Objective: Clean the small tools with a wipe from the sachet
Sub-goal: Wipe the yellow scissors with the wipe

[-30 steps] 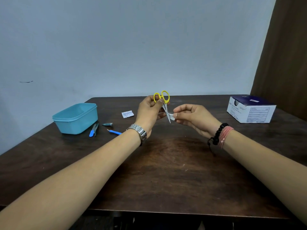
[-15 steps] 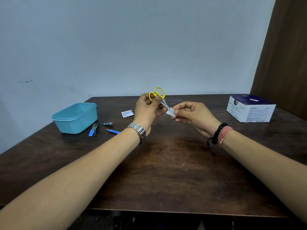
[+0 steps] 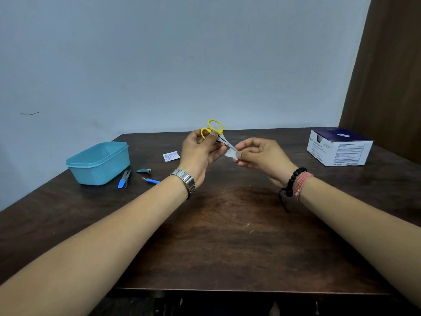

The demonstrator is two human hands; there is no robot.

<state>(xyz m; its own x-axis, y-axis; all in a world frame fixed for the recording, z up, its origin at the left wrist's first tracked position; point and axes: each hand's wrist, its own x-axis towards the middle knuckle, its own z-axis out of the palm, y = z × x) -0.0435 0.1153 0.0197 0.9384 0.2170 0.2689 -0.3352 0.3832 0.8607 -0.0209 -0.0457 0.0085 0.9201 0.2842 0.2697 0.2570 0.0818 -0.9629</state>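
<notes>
Yellow-handled scissors (image 3: pixel 218 136) are up in the air over the table (image 3: pixel 227 236), mid-frame. My left hand (image 3: pixel 200 153) grips them at the finger loops, thumb curled over the lower loop. Blades run down and to the right from the loops, so the long axis points straight at my right hand (image 3: pixel 262 155). Right hand pinches the white wipe (image 3: pixel 232 153) around the blade tips, fingers curled. Judging by this, the wipe stroke goes along the blades; right hand is the one at the working end.

Sachet (image 3: pixel 171 156) lies flat on the table, left of my left hand, looks torn open. Nail clipper (image 3: pixel 144 171), blue-handled tools (image 3: pixel 124 179) and a blue pick (image 3: pixel 151 180) lie just beside the teal tub (image 3: pixel 99 163), outside it. Can't see into the tub. White-and-navy box (image 3: pixel 339 148) sits far right; contents not visible.
</notes>
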